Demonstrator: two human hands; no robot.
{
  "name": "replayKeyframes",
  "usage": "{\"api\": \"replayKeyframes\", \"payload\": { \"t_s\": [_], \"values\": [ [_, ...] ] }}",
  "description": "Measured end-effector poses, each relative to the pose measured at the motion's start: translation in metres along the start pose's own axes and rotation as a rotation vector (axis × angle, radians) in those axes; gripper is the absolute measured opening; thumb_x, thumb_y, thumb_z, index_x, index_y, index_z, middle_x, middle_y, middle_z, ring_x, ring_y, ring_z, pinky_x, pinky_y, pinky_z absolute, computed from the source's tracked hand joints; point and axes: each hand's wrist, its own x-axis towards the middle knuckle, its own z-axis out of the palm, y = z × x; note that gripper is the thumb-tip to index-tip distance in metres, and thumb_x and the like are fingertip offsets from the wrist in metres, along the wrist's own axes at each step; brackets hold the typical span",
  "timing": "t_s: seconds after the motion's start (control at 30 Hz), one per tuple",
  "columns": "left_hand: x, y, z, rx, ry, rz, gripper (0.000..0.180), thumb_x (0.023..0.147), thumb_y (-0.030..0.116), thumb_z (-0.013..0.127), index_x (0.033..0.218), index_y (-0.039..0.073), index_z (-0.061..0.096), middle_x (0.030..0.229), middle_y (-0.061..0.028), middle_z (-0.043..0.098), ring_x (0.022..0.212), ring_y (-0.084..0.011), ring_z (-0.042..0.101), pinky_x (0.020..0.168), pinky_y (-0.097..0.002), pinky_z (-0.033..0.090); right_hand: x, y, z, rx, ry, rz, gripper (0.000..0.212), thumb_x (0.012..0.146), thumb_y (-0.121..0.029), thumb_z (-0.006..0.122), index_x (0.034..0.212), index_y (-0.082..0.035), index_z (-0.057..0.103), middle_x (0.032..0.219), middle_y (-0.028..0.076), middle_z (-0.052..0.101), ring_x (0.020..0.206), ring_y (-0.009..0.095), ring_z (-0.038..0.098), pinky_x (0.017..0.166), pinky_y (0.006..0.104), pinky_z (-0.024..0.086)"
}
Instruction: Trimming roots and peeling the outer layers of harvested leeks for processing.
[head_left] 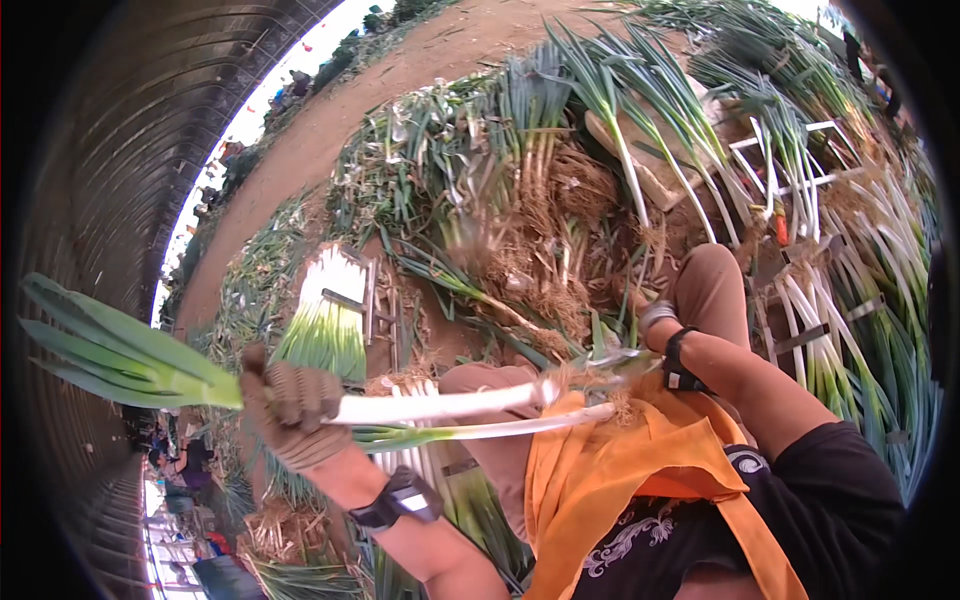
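My left hand (295, 410), in a brown work glove, is closed around the stalk of a thick long green onion (430, 404). Its leaves fan out to the left, and its white root end points right over my lap. Just below lies a thinner green onion (530, 428), its roots toward my apron. Bent inward past my right knee, my right hand (642, 300) blends into the brown roots behind it, and its fingers are unclear. A shiny, blurred blade-like strip (615, 360) shows near the root end; whether my right hand holds it cannot be made out.
White-stalked onions lie bundled in a metal rack (335, 300) at left. Untrimmed onions with matted roots (550, 200) heap ahead. More trimmed onions (840, 340) fill a frame (800, 185) at right. An orange apron (620, 450) covers my lap, and a curved tunnel wall (110, 200) rises at left.
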Motion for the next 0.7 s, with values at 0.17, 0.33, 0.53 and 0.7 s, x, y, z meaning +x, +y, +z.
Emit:
{"api": "replayKeyframes", "payload": {
  "t_s": [0.17, 0.33, 0.53, 0.7],
  "values": [
    [0.002, 0.033, -0.003, 0.226, 0.425, -0.059, 0.034, 0.095, 0.032, 0.044, 0.117, 0.007, 0.051, 0.052, 0.0049, 0.038, 0.04, -0.0081, 0.034, 0.044, -0.0263, 0.034, 0.007, -0.015, -0.011, -0.056, 0.006, -0.265, 0.063, 0.073, -0.041, 0.065, 0.124, -0.008, 0.048, 0.108, 0.015, 0.058, 0.096, 0.026, 0.057, 0.08, 0.0382, 0.044],
    [0.014, -0.046, 0.006, 0.286, 0.951, -0.101, 0.034, 0.089, 0.039, 0.054, 0.109, 0.012, 0.055, 0.052, 0.0053, 0.041, 0.04, -0.0097, 0.037, 0.045, -0.0323, 0.04, -0.132, -0.092, -0.099, 1.087, 0.231, -0.967, 0.047, 0.086, -0.013, 0.059, 0.128, 0.0, 0.044, 0.118, 0.013, 0.058, 0.106, 0.015, 0.053, 0.089, 0.0287, 0.045],
    [0.002, -0.119, 0.021, 0.126, 0.872, -0.064, 0.04, 0.083, 0.03, 0.064, 0.113, 0.006, 0.054, 0.073, -0.0005, 0.053, 0.061, -0.0139, 0.05, 0.059, -0.0333, 0.046, -0.198, -0.134, -0.105, 0.891, 0.536, -0.974, 0.059, 0.08, -0.022, 0.068, 0.13, -0.003, 0.042, 0.101, 0.008, 0.062, 0.086, 0.015, 0.057, 0.076, 0.0292, 0.048],
    [-0.016, -0.146, -0.013, -0.204, 0.452, -0.112, 0.03, 0.086, 0.018, 0.059, 0.112, 0.004, 0.054, 0.075, -0.0019, 0.056, 0.063, -0.0135, 0.051, 0.062, -0.0302, 0.044, -0.21, -0.092, -0.101, 1.225, -0.325, -0.935, 0.044, 0.084, -0.022, 0.065, 0.121, -0.003, 0.05, 0.082, -0.001, 0.058, 0.076, 0.005, 0.051, 0.064, 0.0218, 0.045]
  ]
}}
